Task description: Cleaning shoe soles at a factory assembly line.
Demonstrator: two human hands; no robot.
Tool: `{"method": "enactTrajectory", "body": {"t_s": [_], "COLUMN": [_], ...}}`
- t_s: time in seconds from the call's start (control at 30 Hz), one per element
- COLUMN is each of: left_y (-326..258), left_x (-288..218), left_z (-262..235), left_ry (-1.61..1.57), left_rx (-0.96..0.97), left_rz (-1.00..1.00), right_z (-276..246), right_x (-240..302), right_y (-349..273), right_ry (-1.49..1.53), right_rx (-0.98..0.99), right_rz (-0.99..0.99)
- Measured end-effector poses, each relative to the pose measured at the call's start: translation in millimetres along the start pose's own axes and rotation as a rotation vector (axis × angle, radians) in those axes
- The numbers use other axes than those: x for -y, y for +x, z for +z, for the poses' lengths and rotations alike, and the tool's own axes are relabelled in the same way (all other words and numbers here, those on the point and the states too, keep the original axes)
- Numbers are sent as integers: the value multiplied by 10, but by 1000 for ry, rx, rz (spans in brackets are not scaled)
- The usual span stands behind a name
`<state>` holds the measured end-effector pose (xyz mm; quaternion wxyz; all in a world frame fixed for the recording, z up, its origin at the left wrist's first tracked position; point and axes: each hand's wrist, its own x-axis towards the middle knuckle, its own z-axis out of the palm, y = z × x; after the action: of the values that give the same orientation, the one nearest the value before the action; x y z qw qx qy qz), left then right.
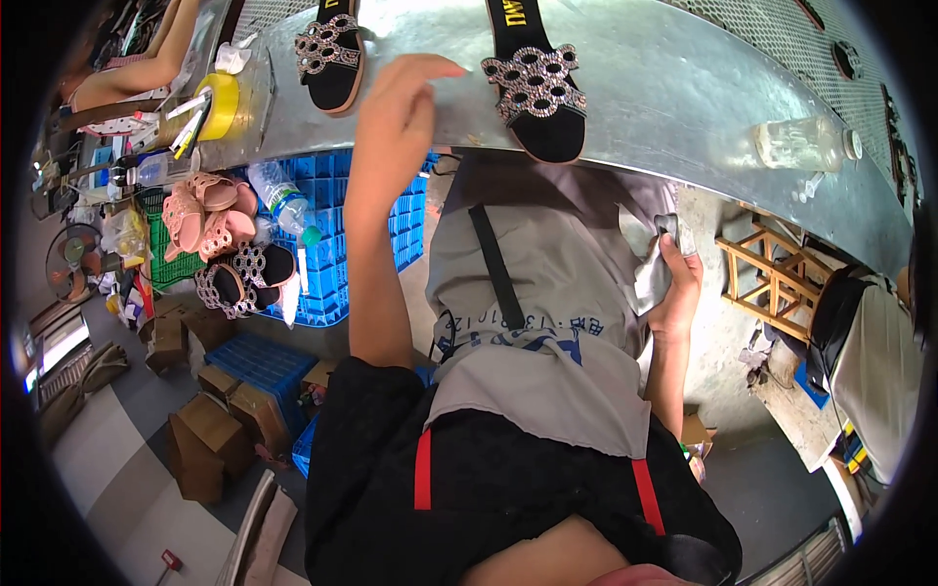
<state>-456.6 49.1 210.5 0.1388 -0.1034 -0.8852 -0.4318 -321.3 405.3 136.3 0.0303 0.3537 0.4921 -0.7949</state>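
My left hand (399, 103) is raised at the near edge of the metal table (674, 88), between two black sandals. One finger stretches rightward, the others bend loosely, and no object shows in it. Close on its left lies one sandal (332, 63) with a strap of glittering rings; the other sandal (542, 98), of the same kind, lies to its right with its toe at the table edge. Lower right, beside my grey apron (547, 264), my right hand (678, 288) is closed around something grey with a dark upper end, which I cannot make out.
A clear jar (801, 145) lies on its side at the table's right. Yellow tape (223, 105) and pens are at the left. Below, pink sandals (207, 210), more black sandals (249, 278) and a bottle (281, 200) lie by a blue crate (327, 264). A wooden stool (772, 269) stands right.
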Motion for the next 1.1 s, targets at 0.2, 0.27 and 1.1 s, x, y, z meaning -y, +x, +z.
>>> {"method": "enactTrajectory", "body": {"t_s": [0.2, 0.27, 1.1], "left_y": [-16, -8, 465], "left_x": [-131, -168, -547], "left_z": [63, 114, 1046], "left_ry": [66, 45, 181], "left_rx": [267, 249, 39], "left_rz": [113, 41, 555], "right_z": [194, 228, 511], "right_x": [97, 98, 556], "right_y": [-87, -113, 70], "right_ry": [-18, -29, -1250], "right_rx": [49, 75, 465], "right_rz": [-35, -6, -1096]}}
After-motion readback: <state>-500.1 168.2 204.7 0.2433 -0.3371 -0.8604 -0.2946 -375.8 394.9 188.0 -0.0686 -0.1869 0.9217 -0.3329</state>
